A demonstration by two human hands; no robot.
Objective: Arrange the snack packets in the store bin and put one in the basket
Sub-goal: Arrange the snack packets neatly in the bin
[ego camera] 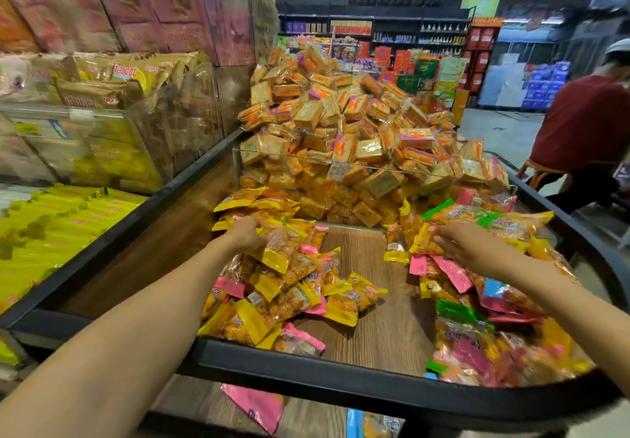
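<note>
Near edge: black-rimmed wooden store bin [306, 374]. Left hand [247, 233] grips yellow-and-pink crinkly snack packets [283, 287] in the left heap; right hand [460, 240], fingers spread loose, rests on the right heap. Best to sweep each pile together, flattening as it goes. Basket not in view. Beyond, stacked orange cracker packs [344, 124].

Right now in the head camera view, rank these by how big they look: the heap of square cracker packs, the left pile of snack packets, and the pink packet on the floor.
1. Heap of square cracker packs, largest.
2. Left pile of snack packets.
3. Pink packet on the floor, smallest, partly hidden by the bin rim.
</note>
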